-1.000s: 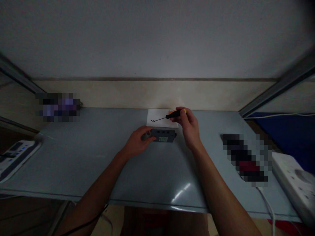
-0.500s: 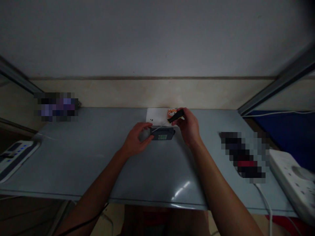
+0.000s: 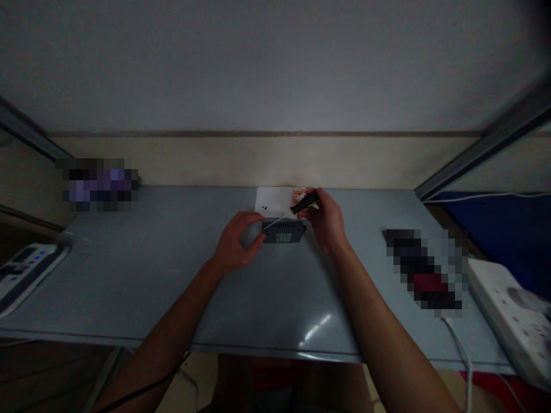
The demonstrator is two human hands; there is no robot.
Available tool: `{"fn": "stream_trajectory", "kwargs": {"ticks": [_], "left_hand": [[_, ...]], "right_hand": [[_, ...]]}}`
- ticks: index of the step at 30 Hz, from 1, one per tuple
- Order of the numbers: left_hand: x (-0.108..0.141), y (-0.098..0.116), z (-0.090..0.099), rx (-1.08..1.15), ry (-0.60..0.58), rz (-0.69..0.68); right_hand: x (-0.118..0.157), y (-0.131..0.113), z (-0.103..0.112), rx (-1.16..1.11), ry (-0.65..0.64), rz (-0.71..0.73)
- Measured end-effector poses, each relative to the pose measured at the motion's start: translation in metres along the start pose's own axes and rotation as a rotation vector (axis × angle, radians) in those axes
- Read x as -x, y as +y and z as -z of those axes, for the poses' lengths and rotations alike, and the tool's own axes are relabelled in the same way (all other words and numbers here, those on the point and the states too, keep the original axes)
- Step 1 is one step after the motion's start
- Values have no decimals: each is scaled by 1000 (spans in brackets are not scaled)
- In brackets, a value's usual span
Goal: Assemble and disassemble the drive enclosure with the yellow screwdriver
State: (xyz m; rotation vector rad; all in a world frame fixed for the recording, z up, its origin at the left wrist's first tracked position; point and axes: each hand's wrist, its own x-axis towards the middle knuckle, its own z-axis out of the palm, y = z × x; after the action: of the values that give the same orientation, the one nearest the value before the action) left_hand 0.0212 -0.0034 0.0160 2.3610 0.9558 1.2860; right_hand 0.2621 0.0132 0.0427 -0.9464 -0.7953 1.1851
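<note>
My right hand is closed around the black handle of a screwdriver, whose thin shaft slants down to the left. Its tip meets the left end of a small dark grey box with a row of vent slots and a pale label. Thumb and fingers of my left hand grip that same left end of the box, close to the tip. Behind the box lies a white sheet of paper with a few tiny dark bits on it, perhaps screws, and an orange-and-white animal-face picture or item.
A blurred-out dark object lies at the right with a white cable. Beyond it stands a white power strip. A white-and-dark device with blue marks sits at the left edge, and a pixelated purple item at the back left.
The view has shifted very slightly. Both hands, the screwdriver and the box keep nearly the same places, with the screwdriver handle a touch lower and further left.
</note>
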Motion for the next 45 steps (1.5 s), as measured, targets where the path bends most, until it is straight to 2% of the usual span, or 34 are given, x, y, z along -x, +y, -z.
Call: {"fn": "stream_trajectory", "kwargs": {"ticks": [9, 18, 33, 41, 45], "left_hand": [[-1, 0, -3, -28, 72, -66], [-4, 4, -8, -88, 76, -183], [-1, 6, -17, 36, 113, -95], [1, 2, -15, 12, 106, -93], [0, 3, -14, 8, 107, -99]], "right_hand": [[0, 2, -1, -68, 37, -48], [-1, 0, -1, -99, 44, -66], [-6, -6, 7, -167, 111, -78], [-8, -14, 14, -220, 265, -18], [-11, -17, 19, -261, 287, -14]]}}
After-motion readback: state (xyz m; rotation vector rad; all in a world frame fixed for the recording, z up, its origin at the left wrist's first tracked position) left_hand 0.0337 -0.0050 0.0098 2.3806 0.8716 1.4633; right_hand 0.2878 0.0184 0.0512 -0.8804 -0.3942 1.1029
